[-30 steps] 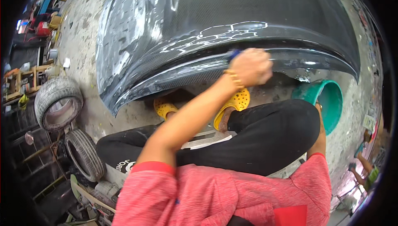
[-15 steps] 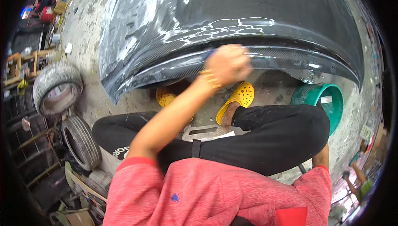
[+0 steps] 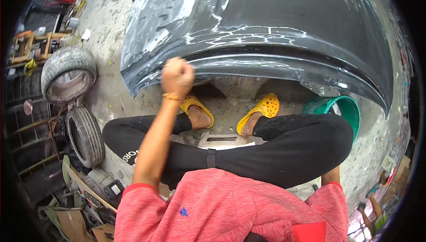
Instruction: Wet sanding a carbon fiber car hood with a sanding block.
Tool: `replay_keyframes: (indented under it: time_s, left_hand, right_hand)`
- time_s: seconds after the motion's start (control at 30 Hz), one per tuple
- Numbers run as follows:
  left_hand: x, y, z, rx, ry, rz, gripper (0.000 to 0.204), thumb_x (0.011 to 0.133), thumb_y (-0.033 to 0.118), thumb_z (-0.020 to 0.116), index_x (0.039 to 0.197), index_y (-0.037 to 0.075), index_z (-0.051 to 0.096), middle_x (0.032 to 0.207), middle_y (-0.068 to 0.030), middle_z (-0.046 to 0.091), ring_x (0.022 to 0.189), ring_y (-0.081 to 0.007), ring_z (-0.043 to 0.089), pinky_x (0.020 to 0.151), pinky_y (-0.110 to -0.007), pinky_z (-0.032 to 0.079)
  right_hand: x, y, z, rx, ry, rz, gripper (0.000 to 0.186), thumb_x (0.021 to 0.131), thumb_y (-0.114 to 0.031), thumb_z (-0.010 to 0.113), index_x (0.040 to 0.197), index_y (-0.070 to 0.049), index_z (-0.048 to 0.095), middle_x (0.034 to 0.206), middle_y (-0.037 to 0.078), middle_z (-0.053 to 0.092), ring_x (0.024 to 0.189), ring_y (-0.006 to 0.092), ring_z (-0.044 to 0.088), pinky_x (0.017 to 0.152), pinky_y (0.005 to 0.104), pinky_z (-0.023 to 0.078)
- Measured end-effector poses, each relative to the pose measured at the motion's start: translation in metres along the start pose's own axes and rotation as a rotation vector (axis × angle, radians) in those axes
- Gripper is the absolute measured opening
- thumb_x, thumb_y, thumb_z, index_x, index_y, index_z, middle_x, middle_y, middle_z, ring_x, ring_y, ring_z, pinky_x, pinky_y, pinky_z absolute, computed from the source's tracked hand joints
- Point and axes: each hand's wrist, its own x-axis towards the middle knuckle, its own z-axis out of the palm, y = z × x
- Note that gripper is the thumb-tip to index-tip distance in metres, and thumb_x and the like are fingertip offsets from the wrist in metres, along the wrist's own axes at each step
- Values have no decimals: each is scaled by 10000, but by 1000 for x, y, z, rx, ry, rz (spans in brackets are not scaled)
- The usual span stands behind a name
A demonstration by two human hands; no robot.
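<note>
I sit with crossed legs in black trousers in front of a big dark car body panel (image 3: 275,15), wet and streaked with white foam. My left hand (image 3: 177,75) is a closed fist pressed on the panel's lower edge near its left corner. A small blue pad showed in this fist earlier; the fingers hide it now. A thin band circles the wrist. My right upper arm (image 3: 330,177) drops behind my right knee, and that hand is hidden. Yellow clogs (image 3: 264,109) are on my feet under the panel.
A green bucket (image 3: 350,109) stands at the right, under the panel's edge. Two tyres (image 3: 66,73) (image 3: 86,135) lie at the left by dark racks and clutter. A pale low stool (image 3: 222,141) shows between my legs. The floor is rough concrete.
My left hand has slid left along the panel's lower edge, from the middle-right to near the left corner. The blue pad no longer shows in the fist.
</note>
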Motion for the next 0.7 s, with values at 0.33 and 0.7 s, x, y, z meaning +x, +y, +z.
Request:
replay_keyframes:
  time_s: [0.33,0.7]
  left_hand:
    - [21,225,159,-389,113,481,152,820,205,716,747,84,661,837,-99,636,885,-273,644,800,-402,492]
    - [-19,-36,44,-8,193,281,203,918,147,636,738,78,572,765,-121,579,746,-326,603,699,-469,508]
  right_hand:
    - [-49,-182,-4,963,-257,-275,445,1027,-252,561,1256,127,605,1320,221,644,1255,324,598,1137,440,457]
    - [-122,-448,147,-221,-648,-953,448,1060,-392,594,1308,-27,672,1241,128,714,1102,231,694,984,374,541]
